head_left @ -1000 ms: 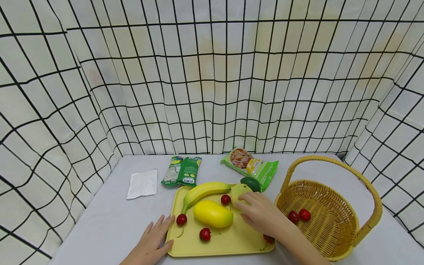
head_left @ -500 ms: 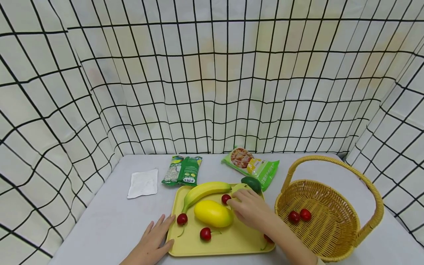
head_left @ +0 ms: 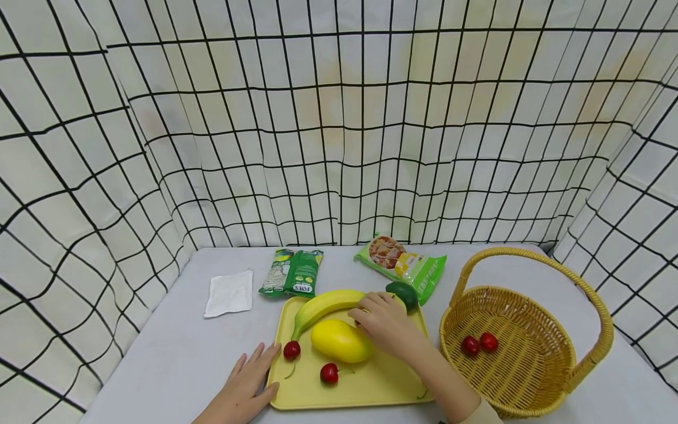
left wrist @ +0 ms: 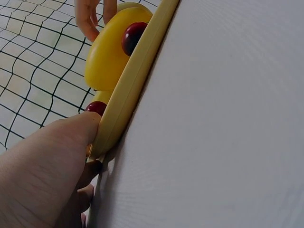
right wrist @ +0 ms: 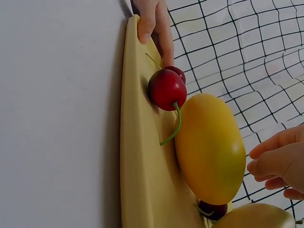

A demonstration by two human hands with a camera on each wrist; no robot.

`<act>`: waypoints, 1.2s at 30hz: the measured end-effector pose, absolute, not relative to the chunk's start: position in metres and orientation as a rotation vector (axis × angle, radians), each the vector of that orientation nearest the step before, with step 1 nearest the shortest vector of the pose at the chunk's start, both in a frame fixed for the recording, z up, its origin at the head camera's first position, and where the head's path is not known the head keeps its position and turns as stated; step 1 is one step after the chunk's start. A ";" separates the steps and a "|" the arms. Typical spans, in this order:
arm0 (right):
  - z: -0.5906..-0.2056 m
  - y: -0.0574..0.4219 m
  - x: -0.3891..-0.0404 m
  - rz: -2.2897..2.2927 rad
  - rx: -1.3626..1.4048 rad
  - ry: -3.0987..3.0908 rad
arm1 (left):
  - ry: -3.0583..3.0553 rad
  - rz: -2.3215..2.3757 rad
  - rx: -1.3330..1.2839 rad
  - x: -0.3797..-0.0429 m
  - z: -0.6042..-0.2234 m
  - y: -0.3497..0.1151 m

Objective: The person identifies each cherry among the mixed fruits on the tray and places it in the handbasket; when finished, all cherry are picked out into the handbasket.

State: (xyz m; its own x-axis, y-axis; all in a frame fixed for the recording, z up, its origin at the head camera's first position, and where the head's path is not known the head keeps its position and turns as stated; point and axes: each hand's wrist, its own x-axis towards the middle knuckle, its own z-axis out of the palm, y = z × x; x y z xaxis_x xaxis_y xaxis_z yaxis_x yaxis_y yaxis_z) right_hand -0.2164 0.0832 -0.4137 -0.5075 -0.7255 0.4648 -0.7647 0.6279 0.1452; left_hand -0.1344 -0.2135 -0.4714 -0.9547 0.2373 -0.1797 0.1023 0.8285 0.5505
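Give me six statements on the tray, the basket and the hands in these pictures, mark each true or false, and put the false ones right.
1. The left hand touches the edge of the yellow tray. True.
2. The banana lies in the wicker basket. False: it lies on the tray.
3. Two red fruits lie in the basket. True.
4. The right hand is inside the basket. False: it is over the tray.
5. The yellow mango-like fruit is on the tray. True.
6. The flat white square lies on the tray. False: it lies on the table, left of the tray.
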 end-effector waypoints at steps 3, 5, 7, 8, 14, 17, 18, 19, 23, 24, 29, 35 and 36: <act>-0.414 0.079 -0.220 0.063 1.156 -2.379 | 2.764 0.819 0.257 -0.135 -0.472 -0.214; -0.414 0.076 -0.224 0.027 1.143 -2.385 | 2.763 0.822 0.259 -0.135 -0.472 -0.214; -0.414 0.074 -0.227 -0.006 1.133 -2.382 | 2.764 0.826 0.263 -0.136 -0.472 -0.215; -0.414 0.073 -0.229 -0.023 1.128 -2.375 | 2.765 0.827 0.266 -0.136 -0.472 -0.215; -0.416 0.070 -0.235 -0.091 1.099 -2.353 | 2.762 0.836 0.274 -0.136 -0.472 -0.215; -0.417 0.069 -0.236 -0.137 1.084 -2.389 | 2.759 0.836 0.276 -0.135 -0.471 -0.215; -0.418 0.069 -0.236 -0.152 1.079 -2.406 | 2.761 0.833 0.278 -0.135 -0.471 -0.215; -0.418 0.068 -0.236 -0.167 1.073 -2.424 | 2.764 0.832 0.280 -0.135 -0.471 -0.215; -0.420 0.067 -0.236 -0.209 1.043 -2.483 | 2.769 0.831 0.292 -0.135 -0.471 -0.215; -0.420 0.067 -0.236 -0.218 1.037 -2.495 | 2.768 0.834 0.296 -0.135 -0.471 -0.215; -0.424 0.065 -0.237 -0.254 1.019 -2.548 | 2.768 0.830 0.300 -0.135 -0.471 -0.215; -0.424 0.062 -0.236 -0.263 1.027 -2.566 | 2.773 0.825 0.300 -0.135 -0.471 -0.215; -0.424 0.062 -0.236 -0.271 1.027 -2.568 | 2.773 0.824 0.300 -0.135 -0.471 -0.215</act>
State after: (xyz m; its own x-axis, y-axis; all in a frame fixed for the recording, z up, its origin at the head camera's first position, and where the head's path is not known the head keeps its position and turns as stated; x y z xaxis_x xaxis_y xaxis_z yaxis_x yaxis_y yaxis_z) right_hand -0.2365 0.0618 -0.4243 -0.6706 -0.6956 0.2579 -0.6264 0.7172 0.3055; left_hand -0.1348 -0.2149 -0.4710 -0.9520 0.2595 -0.1625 0.1285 0.8205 0.5571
